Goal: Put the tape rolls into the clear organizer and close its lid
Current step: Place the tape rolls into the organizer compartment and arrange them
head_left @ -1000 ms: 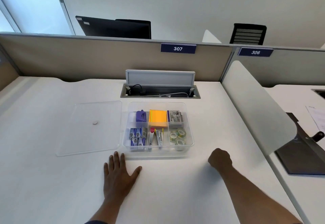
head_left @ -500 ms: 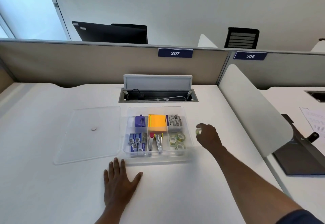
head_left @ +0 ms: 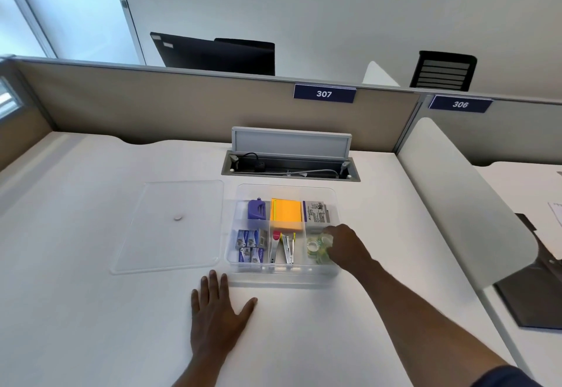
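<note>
The clear organizer (head_left: 282, 274) stands open on the white desk, divided into compartments. Its front right compartment holds tape rolls (head_left: 313, 249) with green cores. My right hand (head_left: 343, 245) reaches into that compartment with its fingers closed on one more tape roll (head_left: 327, 239), which sits on the others. The clear lid (head_left: 170, 228) lies flat on the desk just left of the organizer. My left hand (head_left: 217, 316) rests flat on the desk in front of the organizer, fingers spread, holding nothing.
Other compartments hold a purple item (head_left: 257, 209), an orange pad (head_left: 287, 214), a grey packet (head_left: 317, 211), staple boxes (head_left: 251, 245) and clips (head_left: 282, 248). An open cable tray (head_left: 290, 167) lies behind. A white divider (head_left: 465, 195) bounds the desk on the right.
My right hand has carried a tape roll from the desk on the right up and over the organizer's right wall into the front right compartment. The left hand has stayed flat.
</note>
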{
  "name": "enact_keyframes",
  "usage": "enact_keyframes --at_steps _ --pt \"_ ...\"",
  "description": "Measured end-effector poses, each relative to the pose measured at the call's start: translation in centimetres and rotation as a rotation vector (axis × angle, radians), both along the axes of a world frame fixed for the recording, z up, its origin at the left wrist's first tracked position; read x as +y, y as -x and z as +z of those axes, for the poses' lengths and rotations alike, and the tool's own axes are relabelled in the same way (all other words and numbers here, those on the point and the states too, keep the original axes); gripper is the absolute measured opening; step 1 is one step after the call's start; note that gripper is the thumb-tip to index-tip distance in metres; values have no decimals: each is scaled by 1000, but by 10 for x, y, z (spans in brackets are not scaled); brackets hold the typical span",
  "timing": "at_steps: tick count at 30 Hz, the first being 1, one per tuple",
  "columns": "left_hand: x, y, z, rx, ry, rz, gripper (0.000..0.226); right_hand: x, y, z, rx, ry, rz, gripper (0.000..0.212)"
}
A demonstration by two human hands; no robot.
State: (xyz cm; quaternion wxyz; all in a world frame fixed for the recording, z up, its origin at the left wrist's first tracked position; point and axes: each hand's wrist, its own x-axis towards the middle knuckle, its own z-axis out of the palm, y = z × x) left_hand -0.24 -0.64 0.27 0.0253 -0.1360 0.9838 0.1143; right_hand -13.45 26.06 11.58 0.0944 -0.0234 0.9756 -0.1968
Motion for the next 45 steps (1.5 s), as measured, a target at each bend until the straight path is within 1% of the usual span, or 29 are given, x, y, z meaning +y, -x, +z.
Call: enact_keyframes --at_steps 3,7,11,13,16,19,21,25,28,32,34,39,42,45 --pt "0 0 0 -7 3 3 109 0 5 2 40 -7 -57 42" --pt "1 0 1 6 -8 3 108 1 11 5 156 -8 -122 36" --pt "1 0 1 8 -3 2 107 0 17 6 221 9 -124 32" --pt "1 0 1 9 0 1 107 1 20 5 200 26 -101 30" --pt "2 0 3 24 -4 2 107 1 24 3 94 57 7 24" --pt "2 0 3 38 -24 8 107 0 24 -4 -41 16 130 24" --pt "2 0 1 51 -24 11 104 -2 26 -9 -82 -23 171 26" --pt "1 0 -4 38 -9 8 99 -7 30 -22 -79 -91 246 29" --pt "2 1 -6 65 -6 19 97 -12 26 -32 -62 -169 298 34" --pt "1 1 -8 66 14 16 97 -13 26 -39 44 -200 281 36" --pt "1 1 -9 75 12 19 97 -14 26 -39 50 -223 273 37" --pt "1 1 -8 83 3 22 97 -8 30 -41 -32 -124 232 43" --pt "1 1 -9 81 10 22 97 -6 31 -40 -32 -88 214 48" --pt "2 2 -9 89 4 22 96 -6 32 -38 5 -59 223 42"
